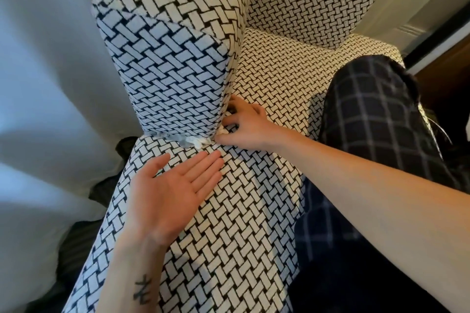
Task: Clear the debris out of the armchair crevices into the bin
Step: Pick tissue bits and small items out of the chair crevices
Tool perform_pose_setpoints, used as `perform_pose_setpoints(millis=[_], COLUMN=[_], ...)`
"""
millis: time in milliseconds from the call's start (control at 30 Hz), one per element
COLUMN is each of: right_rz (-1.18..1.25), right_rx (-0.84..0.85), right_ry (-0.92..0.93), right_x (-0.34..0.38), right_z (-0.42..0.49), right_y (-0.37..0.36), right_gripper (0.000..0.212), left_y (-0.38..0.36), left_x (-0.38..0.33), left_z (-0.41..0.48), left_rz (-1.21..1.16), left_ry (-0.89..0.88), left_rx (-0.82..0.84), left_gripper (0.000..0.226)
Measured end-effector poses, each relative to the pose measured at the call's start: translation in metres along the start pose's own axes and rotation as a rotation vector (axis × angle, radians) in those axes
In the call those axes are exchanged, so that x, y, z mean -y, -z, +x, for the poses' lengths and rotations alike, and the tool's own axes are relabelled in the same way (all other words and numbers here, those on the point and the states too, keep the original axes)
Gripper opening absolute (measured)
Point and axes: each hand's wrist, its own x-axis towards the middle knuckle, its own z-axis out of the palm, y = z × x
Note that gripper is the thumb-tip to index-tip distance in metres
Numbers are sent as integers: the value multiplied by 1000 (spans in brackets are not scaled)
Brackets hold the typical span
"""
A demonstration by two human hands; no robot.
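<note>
At seam btwn armrest (165, 71) and upholstery below it: R hand (244, 126) w/ fingers curled, tips dug into crevice, thumb and forefinger pinching one small white bit of paper scraps (197, 141). Wrist and bare forearm stretched across seat cushion (279, 71) from right.

Just below same seam: L hand (173, 190) lying palm up on patterned fabric, spread flat, fingers straight and close together, thumb angled out, holding nothing. Fingertips near the scraps, not touching. Small dark tattoo on inner forearm.

Paper scraps crumpled, white w/ a greyish piece at left end, wedged in a short row along the seam at armrest's front corner, partly sticking out.

Armchair (318, 2) covered all over in black-and-white basket-weave fabric. Leg in dark plaid trousers (368, 109) resting on seat cushion at right. Pale curtain (50, 58) hanging beside armrest at left.
</note>
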Motion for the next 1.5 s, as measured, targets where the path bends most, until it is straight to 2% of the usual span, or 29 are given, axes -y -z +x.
perform_pose_setpoints(millis=[100, 167, 300, 433, 600, 700, 833, 1000, 1167, 1333, 1500], right_rz=[-160, -172, -37, 92, 125, 264, 479, 521, 578, 510, 480], right_rx=[15, 13, -138, -311, -373, -412, -373, -302, -299, -107, -119], right_ry=[43, 17, 77, 104, 124, 108, 45, 70, 85, 109, 107], right_x=[1, 3, -3, -14, -14, -17, -22, -11, 2, 11, 6], right_z=[8, 10, 5, -5, -9, -19, -32, -40, -53, -59, -63], right_y=[-3, -1, -12, -34, -39, -38, -27, -23, -24, -29, -24], right_gripper=[47, 46, 33, 29, 23, 21, 22, 25, 24, 29, 29], left_y=[1, 0, 1, 2, 3, 3, 3, 1, -1, -2, -5], left_x=[-1, -1, -2, -2, -1, -1, -1, 3, 4, 6, 5], left_z=[0, -2, -4, -3, -1, 0, 0, -2, -2, 0, -2], left_rz=[-6, -1, -2, 2, -8, 6, 12, 11, 18, 28, 29], left_ry=[-9, -7, 3, 1, -6, -15, -22, -14, -13, -22, -86], left_rx=[1, 4, 9, 9, 1, -1, -1, 0, -16, -38, -54], left_gripper=[60, 60, 60, 60, 59, 58, 59, 58, 57, 50, 40])
